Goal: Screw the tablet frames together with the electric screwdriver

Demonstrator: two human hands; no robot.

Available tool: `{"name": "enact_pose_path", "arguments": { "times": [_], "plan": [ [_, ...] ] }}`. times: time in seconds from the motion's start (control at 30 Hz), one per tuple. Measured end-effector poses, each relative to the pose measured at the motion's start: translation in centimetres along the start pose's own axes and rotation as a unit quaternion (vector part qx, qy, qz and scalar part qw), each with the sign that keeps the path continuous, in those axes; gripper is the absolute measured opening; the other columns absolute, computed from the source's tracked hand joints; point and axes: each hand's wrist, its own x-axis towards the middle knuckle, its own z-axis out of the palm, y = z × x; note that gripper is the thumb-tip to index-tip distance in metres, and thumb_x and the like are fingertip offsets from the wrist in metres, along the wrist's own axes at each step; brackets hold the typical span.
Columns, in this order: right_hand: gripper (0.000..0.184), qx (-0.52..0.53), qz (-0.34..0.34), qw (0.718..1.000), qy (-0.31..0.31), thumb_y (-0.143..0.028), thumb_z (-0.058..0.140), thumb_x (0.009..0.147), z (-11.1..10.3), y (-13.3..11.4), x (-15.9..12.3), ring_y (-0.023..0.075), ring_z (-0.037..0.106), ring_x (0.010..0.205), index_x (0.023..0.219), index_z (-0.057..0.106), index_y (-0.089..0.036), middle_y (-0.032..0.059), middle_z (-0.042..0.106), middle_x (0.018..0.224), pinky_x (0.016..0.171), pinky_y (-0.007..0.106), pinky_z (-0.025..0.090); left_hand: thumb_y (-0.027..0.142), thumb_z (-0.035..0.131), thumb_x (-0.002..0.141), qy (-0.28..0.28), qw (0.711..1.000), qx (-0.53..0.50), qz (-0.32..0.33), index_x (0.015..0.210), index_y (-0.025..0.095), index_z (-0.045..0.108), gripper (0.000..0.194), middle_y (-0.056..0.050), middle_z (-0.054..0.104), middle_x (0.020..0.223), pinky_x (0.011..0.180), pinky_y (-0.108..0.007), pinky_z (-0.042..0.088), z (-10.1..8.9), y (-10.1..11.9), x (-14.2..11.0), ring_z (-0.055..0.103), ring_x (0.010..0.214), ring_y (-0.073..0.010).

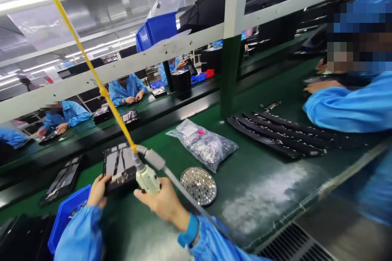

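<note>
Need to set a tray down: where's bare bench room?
Bare green mat lies right of the round screw tray, below the black strips. It's crowded at the left hand and right hand: the black unit, the screwdriver, the blue bin.

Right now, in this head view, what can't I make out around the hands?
Head view:
- Tip of the electric screwdriver: hidden by the right hand.
- Near edge of the black unit: covered by the left hand.
- Small silver parts in the round metal tray: too small to identify.
- Plastic bag contents: blurred by the plastic.

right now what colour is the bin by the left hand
The bin is blue, in the head view.
</note>
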Motion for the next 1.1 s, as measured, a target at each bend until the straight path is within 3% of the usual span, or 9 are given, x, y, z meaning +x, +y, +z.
{"name": "enact_pose_path", "arguments": {
  "times": [0.17,0.23,0.3,0.37,0.47,0.57,0.67,0.8,1.1],
  "plan": [
    [0.035,0.004,-0.010,0.994,0.106,-0.045,0.079,0.072,-6.7,-4.0,0.6,0.0120,0.043,0.040,0.058,0.058,-0.021,-0.0029,0.051,0.047,0.040,0.026,0.036,0.052,0.035,0.094,-0.024,0.987,-0.110,-0.114,0.148,0.021,0.039,0.063,-0.009,0.063,0.138,0.106,-0.035,0.054,3.4,-10.1,-5.8,0.057,0.133,-0.0240],
    [0.038,0.002,-0.018,0.986,0.164,-0.046,0.081,0.070,-8.6,-4.1,1.4,0.0125,0.044,0.039,0.056,0.056,-0.021,-0.0024,0.050,0.044,0.041,0.027,0.037,0.067,0.045,0.080,-0.068,0.992,-0.062,-0.085,0.143,0.020,0.045,0.078,-0.010,0.066,0.133,0.108,-0.038,0.052,2.5,-13.2,-7.0,0.058,0.131,-0.0293],
    [0.037,0.009,-0.037,0.981,0.192,-0.046,0.081,0.069,-9.6,-3.6,1.9,0.0131,0.045,0.038,0.058,0.058,-0.021,-0.0023,0.050,0.045,0.041,0.028,0.039,0.074,0.053,0.066,-0.095,0.993,0.041,-0.055,0.127,0.022,0.058,0.081,-0.011,0.074,0.112,0.101,-0.045,0.054,0.9,-13.9,-7.0,0.067,0.115,-0.0372],
    [0.035,0.010,-0.050,0.979,0.199,-0.046,0.081,0.071,-9.7,-2.8,2.2,0.0129,0.045,0.039,0.060,0.059,-0.021,-0.0021,0.051,0.047,0.042,0.029,0.039,0.075,0.053,0.061,-0.061,0.990,0.127,-0.007,0.115,0.024,0.063,0.076,-0.011,0.075,0.098,0.093,-0.049,0.054,-0.3,-11.6,-6.2,0.070,0.101,-0.0398],
    [0.034,0.002,-0.056,0.978,0.201,-0.045,0.081,0.073,-9.0,-1.9,2.1,0.0131,0.046,0.040,0.061,0.060,-0.021,-0.0022,0.052,0.048,0.042,0.029,0.039,0.069,0.045,0.078,-0.018,0.978,0.151,0.145,0.108,0.024,0.064,0.057,-0.010,0.074,0.102,0.085,-0.041,0.052,1.3,-3.8,-4.8,0.069,0.095,-0.0324],
    [0.038,-0.011,-0.056,0.979,0.196,-0.045,0.081,0.073,-8.5,-1.3,1.8,0.0134,0.045,0.041,0.056,0.056,-0.022,-0.0021,0.050,0.047,0.043,0.029,0.039,0.049,0.033,0.094,-0.154,0.941,0.172,0.246,0.084,0.021,0.067,0.046,-0.011,0.075,0.088,0.080,-0.035,0.050,6.5,4.7,-4.3,0.069,0.086,-0.0267],
    [0.044,-0.025,-0.057,0.977,0.202,-0.045,0.082,0.074,-8.5,-1.0,1.6,0.0140,0.045,0.041,0.051,0.051,-0.023,-0.0014,0.050,0.046,0.044,0.031,0.039,0.046,0.034,0.098,-0.223,0.909,0.237,0.261,0.087,0.016,0.073,0.050,-0.018,0.075,0.097,0.082,-0.038,0.052,11.5,9.6,-4.3,0.071,0.096,-0.0317],
    [0.043,-0.020,-0.066,0.978,0.199,-0.044,0.083,0.077,-8.8,-0.2,1.6,0.0153,0.047,0.042,0.053,0.053,-0.023,-0.0009,0.051,0.048,0.044,0.032,0.039,0.035,0.039,0.094,-0.242,0.902,0.249,0.257,0.108,0.014,0.075,0.044,-0.021,0.074,0.108,0.084,-0.043,0.056,14.1,10.8,-3.9,0.071,0.104,-0.0357],
    [0.043,0.009,-0.085,0.979,0.183,-0.036,0.088,0.076,-8.6,1.7,1.6,0.0144,0.049,0.040,0.056,0.053,-0.022,-0.0029,0.050,0.047,0.042,0.030,0.039,0.035,0.049,0.088,-0.257,0.889,0.267,0.269,0.111,0.008,0.074,0.042,-0.025,0.072,0.111,0.087,-0.045,0.058,13.2,10.6,-2.9,0.070,0.106,-0.0399]
  ]
}}
